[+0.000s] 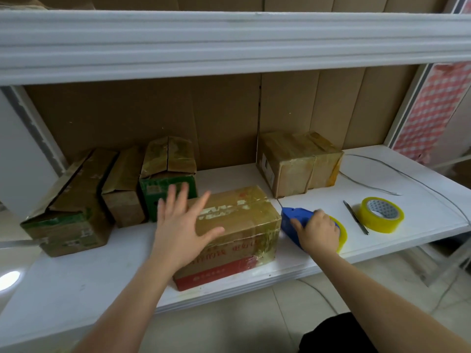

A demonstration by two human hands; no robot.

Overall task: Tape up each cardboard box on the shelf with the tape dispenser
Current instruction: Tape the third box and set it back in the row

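Note:
A brown cardboard box with a red band [237, 233] lies at the front of the white shelf [102, 276], its top glossy with tape. My left hand [183, 225] is spread flat with straight fingers over the box's left end. My right hand [318, 231] grips the blue tape dispenser [293, 220], which holds a yellow roll and sits against the box's right end. Three more boxes stand at the left: a green-printed one [68, 207], a narrow brown one [125, 189] and a green one [168, 169]. A taped brown box [298, 161] stands at the back right.
A spare roll of yellow tape [381, 214] and a thin pen-like tool [355, 217] lie on the shelf to the right of the dispenser. A grey cable [397, 171] runs along the right end. An upper shelf edge [229, 44] overhangs. Tiled floor lies below.

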